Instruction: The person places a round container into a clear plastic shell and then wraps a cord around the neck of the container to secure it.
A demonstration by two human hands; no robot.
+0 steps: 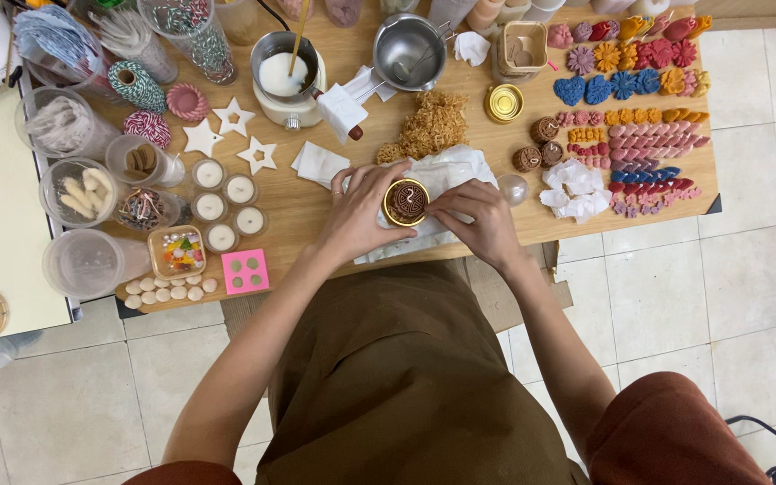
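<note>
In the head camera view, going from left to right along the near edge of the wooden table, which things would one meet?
Clear plastic cup → pink square mould → left hand → gold tin with brown candle → right hand → white crumpled paper.

The worktop [334, 224] is pale, matt wood. A small round tin [405, 201] has a glossy gold metal rim around brown wax. Under it lies crinkled white paper [451, 171]. The steel pot [409, 49] shines; the straw-coloured shred [428, 126] looks rough and dry.
</note>
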